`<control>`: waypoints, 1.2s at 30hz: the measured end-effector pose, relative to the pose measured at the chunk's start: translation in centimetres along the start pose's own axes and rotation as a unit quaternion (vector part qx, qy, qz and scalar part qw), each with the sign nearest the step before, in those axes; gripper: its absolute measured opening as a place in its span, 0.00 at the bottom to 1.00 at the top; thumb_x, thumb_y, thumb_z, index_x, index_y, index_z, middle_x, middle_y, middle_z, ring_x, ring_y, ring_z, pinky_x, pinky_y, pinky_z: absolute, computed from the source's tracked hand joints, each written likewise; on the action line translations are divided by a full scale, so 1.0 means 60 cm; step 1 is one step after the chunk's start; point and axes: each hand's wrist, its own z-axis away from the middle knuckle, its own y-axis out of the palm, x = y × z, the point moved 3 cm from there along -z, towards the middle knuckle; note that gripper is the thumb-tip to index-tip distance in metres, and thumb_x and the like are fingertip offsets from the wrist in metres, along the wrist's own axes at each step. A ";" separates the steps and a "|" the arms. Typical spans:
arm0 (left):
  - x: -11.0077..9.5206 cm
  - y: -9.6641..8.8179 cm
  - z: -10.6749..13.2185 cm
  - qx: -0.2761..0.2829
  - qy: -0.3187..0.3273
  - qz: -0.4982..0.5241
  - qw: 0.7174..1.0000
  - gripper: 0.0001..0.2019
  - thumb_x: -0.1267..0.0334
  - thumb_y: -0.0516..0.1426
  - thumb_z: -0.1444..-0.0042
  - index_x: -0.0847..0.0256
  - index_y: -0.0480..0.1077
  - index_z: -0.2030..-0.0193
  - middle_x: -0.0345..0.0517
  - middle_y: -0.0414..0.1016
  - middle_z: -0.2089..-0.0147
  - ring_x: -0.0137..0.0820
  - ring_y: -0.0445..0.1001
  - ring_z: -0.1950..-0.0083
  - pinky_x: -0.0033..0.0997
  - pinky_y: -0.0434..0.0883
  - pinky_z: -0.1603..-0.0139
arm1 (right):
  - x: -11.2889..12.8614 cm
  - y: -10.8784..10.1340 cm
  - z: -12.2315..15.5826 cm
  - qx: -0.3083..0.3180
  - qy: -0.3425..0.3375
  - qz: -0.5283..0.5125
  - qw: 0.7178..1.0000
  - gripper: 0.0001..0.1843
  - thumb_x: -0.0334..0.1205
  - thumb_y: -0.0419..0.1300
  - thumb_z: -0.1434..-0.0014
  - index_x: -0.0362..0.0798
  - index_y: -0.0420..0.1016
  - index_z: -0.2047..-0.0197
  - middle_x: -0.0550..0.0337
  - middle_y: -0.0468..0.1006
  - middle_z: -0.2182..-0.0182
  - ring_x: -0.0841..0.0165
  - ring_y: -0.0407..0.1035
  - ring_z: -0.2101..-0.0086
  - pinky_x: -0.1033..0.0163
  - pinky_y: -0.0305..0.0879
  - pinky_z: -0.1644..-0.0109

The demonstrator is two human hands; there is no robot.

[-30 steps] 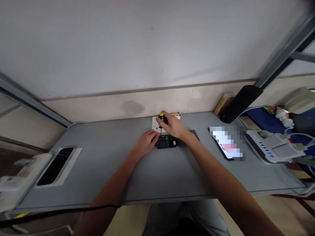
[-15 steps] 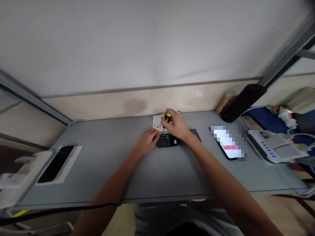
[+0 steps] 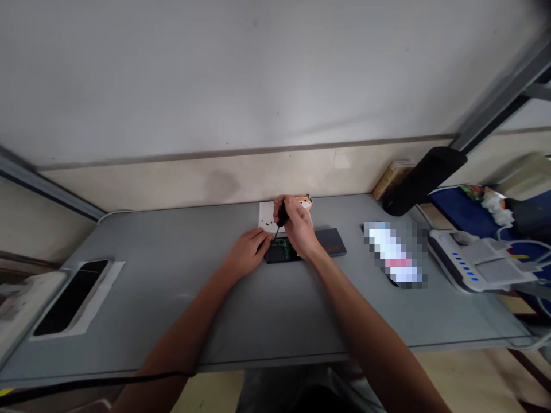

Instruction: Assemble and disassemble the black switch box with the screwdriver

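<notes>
We see the dark, open-topped case [image 3: 275,256] lying flat on the table [image 3: 275,312], its long axis running left to right, between our hands. Our left hand [image 3: 247,251] is nearer, at its left end, fingers bunched; we cannot tell if they pinch anything. Our right hand [image 3: 298,225], above its far right part, grips a screwdriver [image 3: 282,215] slanting down-left. Green circuitry [image 3: 287,248] shows inside beside a black block.

your left forearm [image 3: 191,326] and right forearm [image 3: 355,310] angle inward; your left hand [image 3: 248,252] lies low, partly curled, and your right hand [image 3: 298,225] closes in a grip just beside it.
</notes>
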 end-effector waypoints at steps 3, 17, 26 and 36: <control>-0.001 -0.001 0.001 -0.005 0.005 0.000 1.000 0.16 0.61 0.46 0.27 0.59 0.74 0.58 0.47 0.78 0.61 0.37 0.77 0.56 0.41 0.75 0.49 | 0.001 -0.006 0.004 -0.020 0.014 0.010 1.000 0.27 0.65 0.68 0.49 0.53 0.63 0.68 0.66 0.70 0.72 0.71 0.68 0.71 0.62 0.66 0.63; 0.001 0.002 0.003 0.020 -0.006 -0.010 1.000 0.16 0.62 0.46 0.26 0.59 0.75 0.56 0.47 0.77 0.60 0.36 0.76 0.55 0.40 0.74 0.48 | 0.004 -0.018 0.003 -0.037 0.025 -0.005 0.999 0.25 0.65 0.66 0.46 0.53 0.65 0.66 0.64 0.70 0.68 0.71 0.69 0.69 0.62 0.68 0.63; 0.004 0.003 0.003 0.021 -0.007 0.010 1.000 0.17 0.62 0.45 0.26 0.59 0.75 0.56 0.48 0.78 0.59 0.37 0.77 0.55 0.41 0.74 0.48 | 0.007 -0.019 0.004 -0.046 -0.015 0.034 0.998 0.28 0.73 0.54 0.40 0.54 0.62 0.65 0.69 0.59 0.78 0.72 0.58 0.78 0.62 0.60 0.72; 0.003 0.002 0.002 0.019 -0.001 -0.007 1.000 0.19 0.60 0.44 0.26 0.60 0.75 0.56 0.49 0.78 0.60 0.38 0.77 0.55 0.43 0.75 0.48 | 0.006 -0.016 0.009 -0.017 0.007 0.054 0.998 0.28 0.68 0.64 0.45 0.53 0.61 0.68 0.66 0.69 0.73 0.72 0.66 0.74 0.61 0.66 0.64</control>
